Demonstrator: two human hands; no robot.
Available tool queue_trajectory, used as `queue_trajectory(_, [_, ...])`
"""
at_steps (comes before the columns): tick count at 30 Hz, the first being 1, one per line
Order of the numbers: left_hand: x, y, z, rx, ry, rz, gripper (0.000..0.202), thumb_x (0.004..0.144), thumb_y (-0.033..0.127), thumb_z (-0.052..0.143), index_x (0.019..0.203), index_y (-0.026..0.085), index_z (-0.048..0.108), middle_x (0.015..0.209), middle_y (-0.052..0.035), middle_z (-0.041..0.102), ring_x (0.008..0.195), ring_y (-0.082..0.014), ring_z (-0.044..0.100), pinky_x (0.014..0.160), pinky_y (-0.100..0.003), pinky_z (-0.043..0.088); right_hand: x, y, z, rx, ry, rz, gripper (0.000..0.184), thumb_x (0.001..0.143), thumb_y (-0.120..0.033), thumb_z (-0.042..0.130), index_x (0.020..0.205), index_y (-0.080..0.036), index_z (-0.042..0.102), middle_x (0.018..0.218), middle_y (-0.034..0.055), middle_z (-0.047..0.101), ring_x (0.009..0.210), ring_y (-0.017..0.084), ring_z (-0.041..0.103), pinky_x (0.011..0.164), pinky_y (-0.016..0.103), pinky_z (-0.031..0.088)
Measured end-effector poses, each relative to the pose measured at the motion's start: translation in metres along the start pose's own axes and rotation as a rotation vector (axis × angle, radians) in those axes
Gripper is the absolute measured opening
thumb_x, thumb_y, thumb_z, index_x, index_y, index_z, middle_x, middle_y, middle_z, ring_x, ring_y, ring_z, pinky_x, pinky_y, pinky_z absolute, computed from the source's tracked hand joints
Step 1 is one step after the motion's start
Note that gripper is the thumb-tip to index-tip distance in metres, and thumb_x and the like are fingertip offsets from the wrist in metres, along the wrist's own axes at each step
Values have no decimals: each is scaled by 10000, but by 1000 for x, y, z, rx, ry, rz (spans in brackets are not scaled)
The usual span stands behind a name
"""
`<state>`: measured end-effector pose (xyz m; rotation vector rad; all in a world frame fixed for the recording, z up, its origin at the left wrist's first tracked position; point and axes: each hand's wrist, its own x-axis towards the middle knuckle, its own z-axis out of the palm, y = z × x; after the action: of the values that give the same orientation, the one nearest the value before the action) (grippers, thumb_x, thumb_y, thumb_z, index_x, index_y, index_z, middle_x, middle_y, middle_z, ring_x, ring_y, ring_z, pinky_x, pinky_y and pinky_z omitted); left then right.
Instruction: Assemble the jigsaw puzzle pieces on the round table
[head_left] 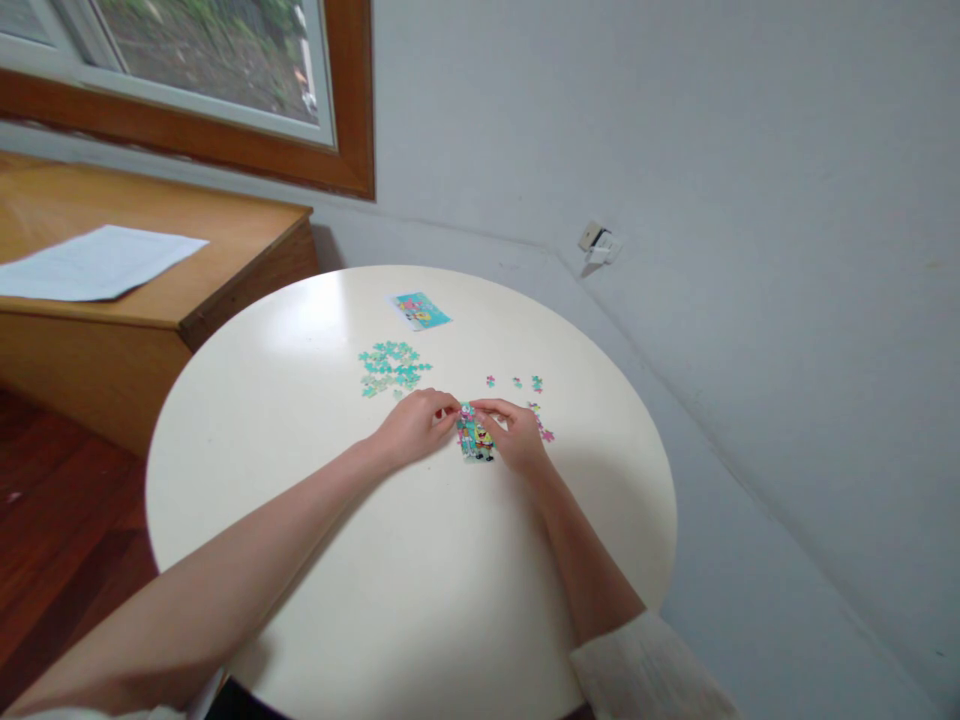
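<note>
A partly joined jigsaw puzzle point(475, 445) with a yellow cartoon figure lies flat on the round table, between my two hands. My left hand point(417, 425) is closed, thumb and fingers pinching at its upper left edge. From the other side my right hand point(519, 436) bends over its upper right part, thumb and forefinger closed on the top edge. The fingertips cover the spot where they meet the pieces. Left of centre, behind my left hand, lies a pile of loose turquoise puzzle pieces point(391, 366).
Several more loose pieces point(537, 383) are scattered behind and right of my right hand. A picture card point(422, 311) lies toward the far side of the white table point(360, 590). Paper point(105, 262) rests on a wooden ledge at left; a wall socket point(598, 243) is beyond the table.
</note>
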<state>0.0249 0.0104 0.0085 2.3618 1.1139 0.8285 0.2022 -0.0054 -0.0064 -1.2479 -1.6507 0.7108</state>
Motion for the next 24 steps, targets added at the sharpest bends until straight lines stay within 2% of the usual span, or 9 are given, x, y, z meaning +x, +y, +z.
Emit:
queue_trajectory(12, [0,1,-1,-6,32,9,223,847,244,452,833,160,658,804,-45,679,753,-153,586,703,-258,433,-1,-2,0,-56,44,11,210,715,-282,579,867,-200,697,825,48,721,785,189,646,716,308,451])
queue_trajectory(24, [0,2,-2,-13,61,23,209,842,234,462,819,165,657,778,-39,678,730,-152,587,671,-253,439,-1,-1,0,3,49,25,180,698,-287,605,815,-189,702,810,54,722,764,193,649,704,309,445])
